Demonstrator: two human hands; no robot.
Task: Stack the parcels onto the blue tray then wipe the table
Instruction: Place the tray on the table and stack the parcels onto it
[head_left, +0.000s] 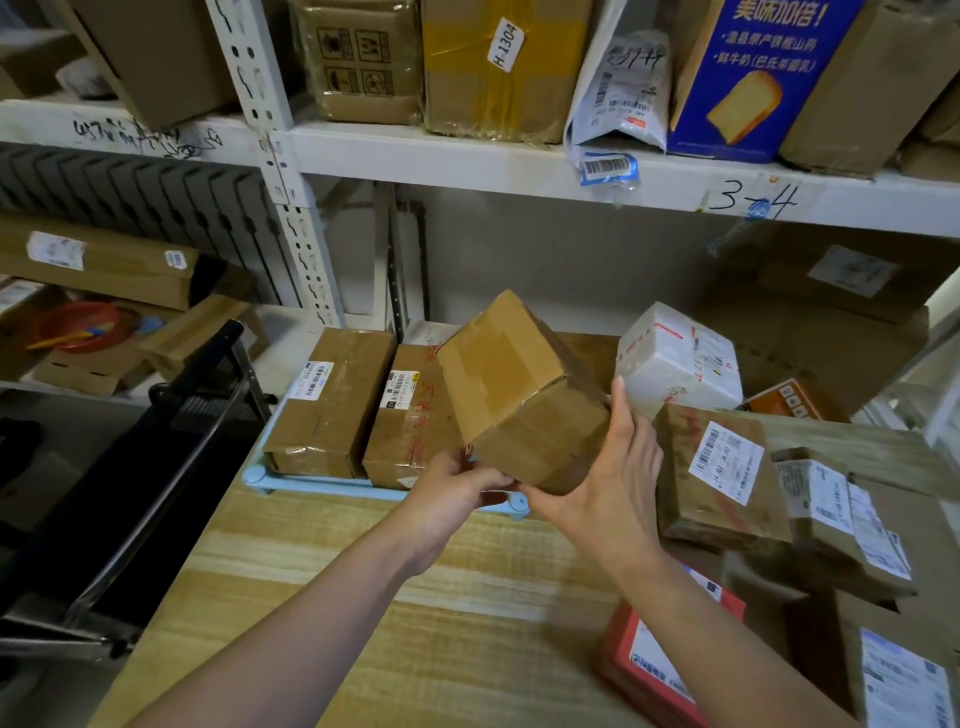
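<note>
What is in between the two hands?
A plain brown box, tilted up on its corner. The left hand holds its low front corner and the right hand presses its right side. The head view shows this.

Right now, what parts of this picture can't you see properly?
All in the head view:
- Blue tray: mostly hidden under the two taped boxes and the tilted cardboard box held by the left hand and right hand.
- Red parcel: cut off by the bottom edge, partly behind the right forearm.
- Shipping label on the right-hand brown parcel: print too small to read.
</note>
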